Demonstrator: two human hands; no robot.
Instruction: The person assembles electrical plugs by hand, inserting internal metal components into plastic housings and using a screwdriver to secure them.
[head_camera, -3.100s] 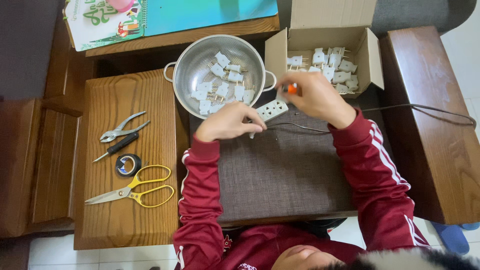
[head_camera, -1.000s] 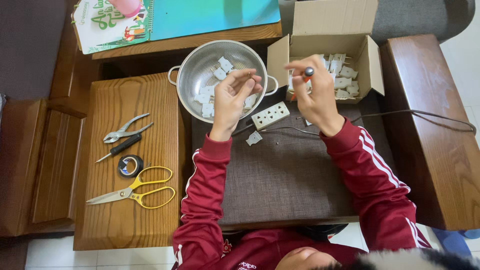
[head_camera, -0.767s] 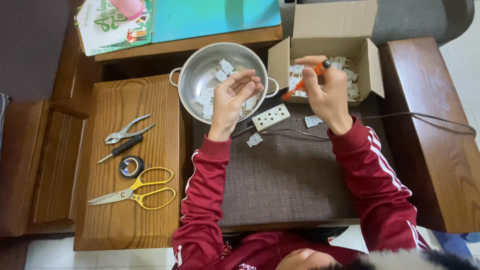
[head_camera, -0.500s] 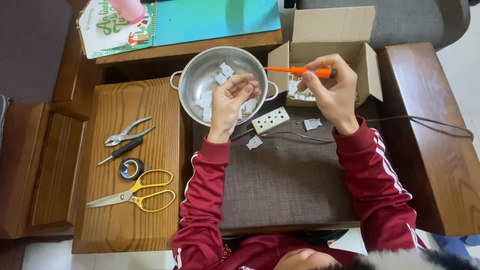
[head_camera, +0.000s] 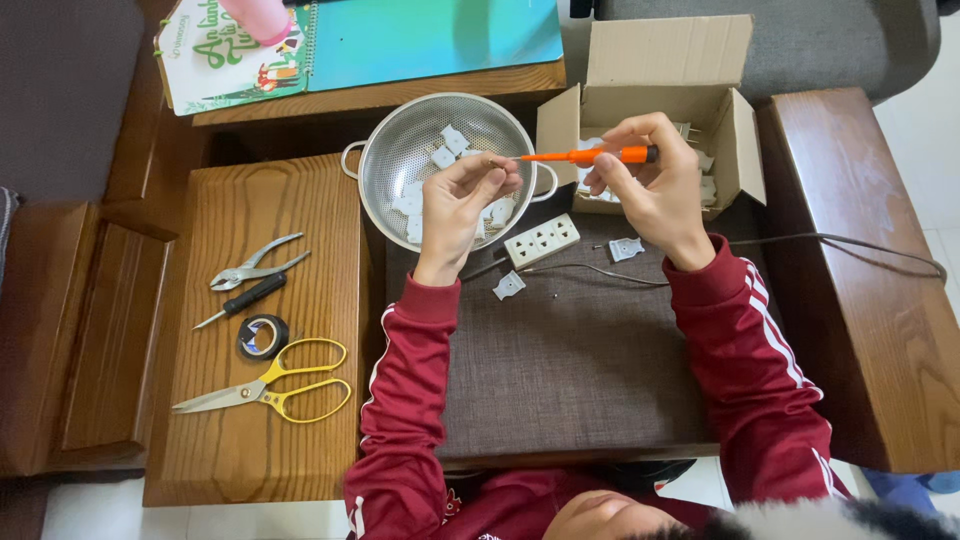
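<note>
Above the round steel colander (head_camera: 400, 160), a slim orange screwdriver (head_camera: 585, 155) is held in the right hand's (head_camera: 650, 180) closed grip, its tip met by a tiny part pinched in the left hand (head_camera: 465, 195).

the orange screwdriver (head_camera: 590, 155) lies level in the right hand (head_camera: 650, 185), gripped at its dark butt end, with the thin metal tip pointing across to the left hand (head_camera: 465, 195). a tiny part is pinched between the left hand's fingertips (head_camera: 495, 172), right at the tip; it is too small to make out. both are held up, above the rim of the metal colander (head_camera: 385, 150).
</note>
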